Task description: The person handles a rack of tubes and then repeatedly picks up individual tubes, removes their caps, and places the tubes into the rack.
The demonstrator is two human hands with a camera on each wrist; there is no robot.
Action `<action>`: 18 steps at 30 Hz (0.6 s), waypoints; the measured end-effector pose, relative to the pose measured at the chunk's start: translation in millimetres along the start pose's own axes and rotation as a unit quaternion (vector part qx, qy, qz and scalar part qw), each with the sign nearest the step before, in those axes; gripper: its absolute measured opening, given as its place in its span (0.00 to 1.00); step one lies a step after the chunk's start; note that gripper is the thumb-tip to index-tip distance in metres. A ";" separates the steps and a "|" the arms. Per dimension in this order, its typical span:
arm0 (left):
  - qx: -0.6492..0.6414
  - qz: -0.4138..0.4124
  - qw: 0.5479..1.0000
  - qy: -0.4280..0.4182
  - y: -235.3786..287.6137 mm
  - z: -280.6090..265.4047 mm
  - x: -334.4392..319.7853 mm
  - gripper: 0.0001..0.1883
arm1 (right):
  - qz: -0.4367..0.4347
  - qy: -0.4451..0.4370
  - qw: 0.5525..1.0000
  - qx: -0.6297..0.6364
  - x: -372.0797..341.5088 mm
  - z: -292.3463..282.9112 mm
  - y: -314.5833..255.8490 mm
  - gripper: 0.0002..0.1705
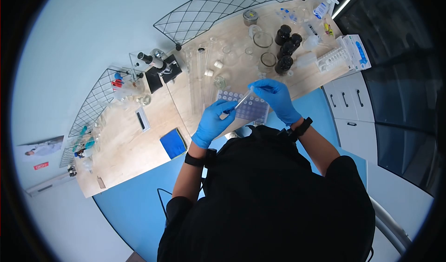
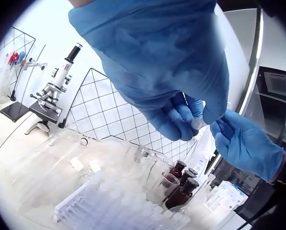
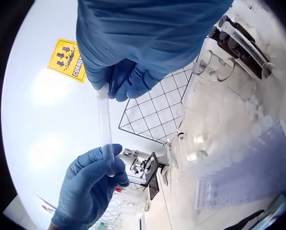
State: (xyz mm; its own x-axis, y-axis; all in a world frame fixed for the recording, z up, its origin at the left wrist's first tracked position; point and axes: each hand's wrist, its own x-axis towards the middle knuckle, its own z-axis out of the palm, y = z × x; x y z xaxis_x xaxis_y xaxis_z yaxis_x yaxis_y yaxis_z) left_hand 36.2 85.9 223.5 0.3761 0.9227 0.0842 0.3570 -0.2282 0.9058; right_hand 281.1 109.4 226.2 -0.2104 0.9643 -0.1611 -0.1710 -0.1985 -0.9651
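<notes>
Both hands wear blue gloves and meet over a capped test tube, clear and slim. My left hand grips its rounded lower end between thumb and fingers. With thumb and fingertips my right hand pinches the whitish cap at the other end. In the right wrist view the tube stands nearly upright; in the left wrist view the left hand hides most of it. Just under the hands is a rack with rows of white-capped tubes, partly covered by the left hand in the head view.
Behind the rack stand glass beakers and dark brown bottles. A microscope is at the back left, before wire mesh panels. A blue pad lies by the front edge. To the right are a white rack and a glove box.
</notes>
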 end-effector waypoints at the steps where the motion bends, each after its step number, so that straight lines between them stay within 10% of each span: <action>1: -0.010 -0.008 1.000 -0.006 1.7 -0.3 1.0 0.15 | 0.003 0.016 1.000 0.004 -2.3 1.5 -1.9 0.10; 18: 0.022 -0.008 0.998 -0.061 -9.0 -0.1 9.2 0.12 | 0.007 -0.022 0.997 -0.070 -2.8 -17.9 12.9 0.12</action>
State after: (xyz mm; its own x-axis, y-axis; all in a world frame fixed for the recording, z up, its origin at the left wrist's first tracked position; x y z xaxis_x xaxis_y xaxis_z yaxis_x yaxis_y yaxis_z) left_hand 36.3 96.4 216.2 0.4708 0.8821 0.0171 0.3992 -0.2302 0.8875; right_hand 296.6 107.3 210.5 -0.2535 0.9525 -0.1687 -0.0315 -0.1825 -0.9827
